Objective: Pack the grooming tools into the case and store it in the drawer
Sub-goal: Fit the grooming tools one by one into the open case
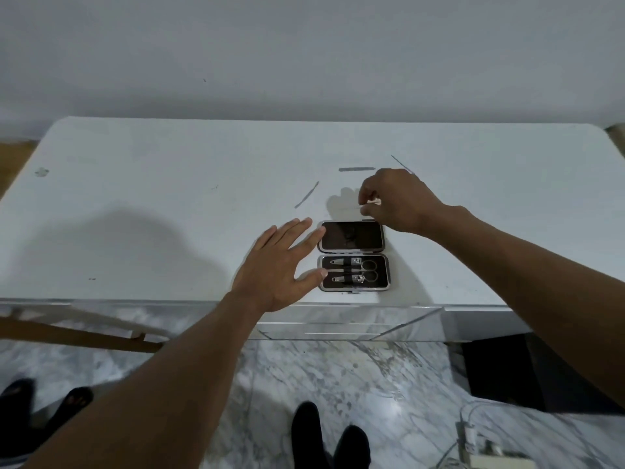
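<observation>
A small dark grooming case [352, 255] lies open near the front edge of the white tabletop [169, 198]. Its near half holds scissors and two clippers under a black strap. The far half, the lid, is bare. My left hand [280, 265] rests flat with spread fingers against the case's left side. My right hand [395, 201] hovers just behind the lid, fingers pinched on a thin metal tool [358, 207]. Three more slim tools lie loose behind: one slanted [306, 194], one flat file [356, 169], one thin stick [400, 163] partly hidden by my right hand.
A drawer front [348, 324] with mirrored panels sits below the table edge under the case. A wooden chair part [77, 333] is at the lower left. White cable and charger [473, 434] lie on the marble floor, lower right. Feet show at the bottom.
</observation>
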The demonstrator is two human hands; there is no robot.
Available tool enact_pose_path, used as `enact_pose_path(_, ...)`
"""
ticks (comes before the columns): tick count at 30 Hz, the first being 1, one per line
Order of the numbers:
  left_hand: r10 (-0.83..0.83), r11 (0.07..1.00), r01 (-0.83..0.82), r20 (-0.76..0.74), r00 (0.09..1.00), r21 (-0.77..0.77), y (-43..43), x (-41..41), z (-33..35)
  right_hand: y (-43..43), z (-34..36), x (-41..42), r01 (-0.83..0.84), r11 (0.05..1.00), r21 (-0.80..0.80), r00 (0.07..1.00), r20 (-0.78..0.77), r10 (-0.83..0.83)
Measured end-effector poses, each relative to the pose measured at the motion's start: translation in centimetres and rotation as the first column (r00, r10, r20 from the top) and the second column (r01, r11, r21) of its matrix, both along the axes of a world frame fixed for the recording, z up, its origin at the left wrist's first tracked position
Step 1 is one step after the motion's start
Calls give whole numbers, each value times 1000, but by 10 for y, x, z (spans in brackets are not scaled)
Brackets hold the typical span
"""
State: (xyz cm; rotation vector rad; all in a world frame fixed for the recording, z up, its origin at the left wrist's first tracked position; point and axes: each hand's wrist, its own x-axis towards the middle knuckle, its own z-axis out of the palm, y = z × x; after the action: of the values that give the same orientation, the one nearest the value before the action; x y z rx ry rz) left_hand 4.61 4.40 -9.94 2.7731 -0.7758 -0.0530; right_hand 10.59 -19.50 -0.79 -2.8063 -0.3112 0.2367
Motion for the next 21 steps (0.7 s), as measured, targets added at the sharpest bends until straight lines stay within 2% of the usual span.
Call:
enact_pose_path(5, 7, 1000, -7, 6, 1000, -2, 1, -1, -1, -17, -7, -35, 44, 998, -37, 996, -71, -46)
enact_pose_path(11, 5, 1000, -4, 39, 999, -10, 1, -1, -3, -18, -14, -46, 69, 992, -103, 998, 17, -68)
enact_pose_path(21, 4, 1000, -3, 57, 998, -17, 0, 0, -5, -14, -17, -46, 13, 999, -53, 1000, 18, -12)
